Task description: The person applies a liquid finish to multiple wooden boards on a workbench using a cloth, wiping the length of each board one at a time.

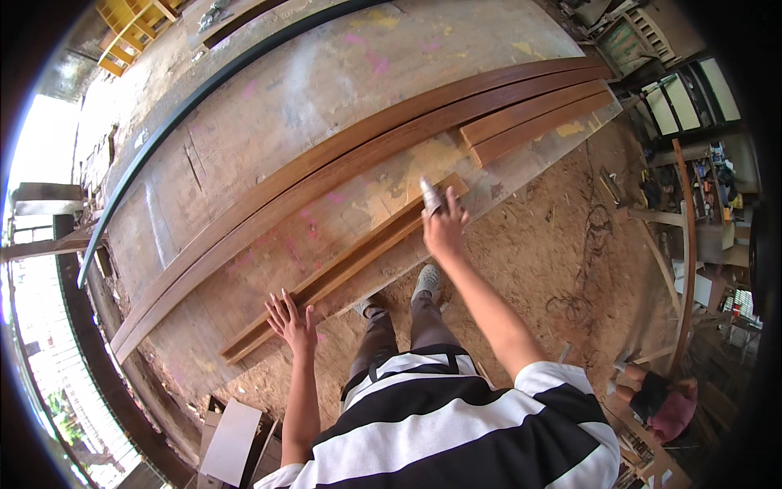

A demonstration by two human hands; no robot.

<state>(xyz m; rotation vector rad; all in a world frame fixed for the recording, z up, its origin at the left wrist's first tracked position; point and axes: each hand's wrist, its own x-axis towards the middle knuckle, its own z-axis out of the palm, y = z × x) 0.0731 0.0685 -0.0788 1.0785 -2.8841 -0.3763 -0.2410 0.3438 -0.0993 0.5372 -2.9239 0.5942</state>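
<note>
Left fingers [290, 306] over wood [356, 262]; yellow compartmented rack [145, 24] beyond.

The left hand [295, 330], fingers [278, 310] spread, lay over the narrow, grooved brown wooden strip [366, 256] toward its lower-left end. The right hand [444, 228] was at the strip's upper-right end, with a blurred whitish piece [429, 194] at its fingers. On the broad, paint-stained wooden desk [301, 90], two long brown wooden planks [383, 140] ran side by side; two shorter brown wooden pieces [521, 114] lay beside their right part. A dark blue-grey strip [195, 96] stretched along the far side.
</note>
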